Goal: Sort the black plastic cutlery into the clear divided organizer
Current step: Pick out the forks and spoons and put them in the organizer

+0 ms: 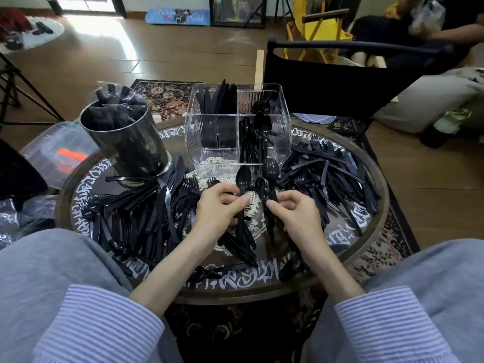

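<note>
The clear divided organizer point(284, 127) stands at the back of the round table point(377, 229). Its back left compartment holds knives, back right forks, front right spoons; the front left one looks bare. Loose black cutlery point(146, 213) lies heaped on both sides of the table. My left hand point(218, 210) pinches a black spoon point(243, 179) by its neck, bowl up. My right hand point(293, 213) grips black spoons point(270, 169) upright, bowls just in front of the organizer. Both hands are close together above the table's middle.
A shiny metal canister point(131, 142) full of wrapped black cutlery leans at the back left. A black folding chair point(327, 79) stands behind the table to the right. A clear plastic lid point(55, 150) lies off the table's left edge. A person sits at far right.
</note>
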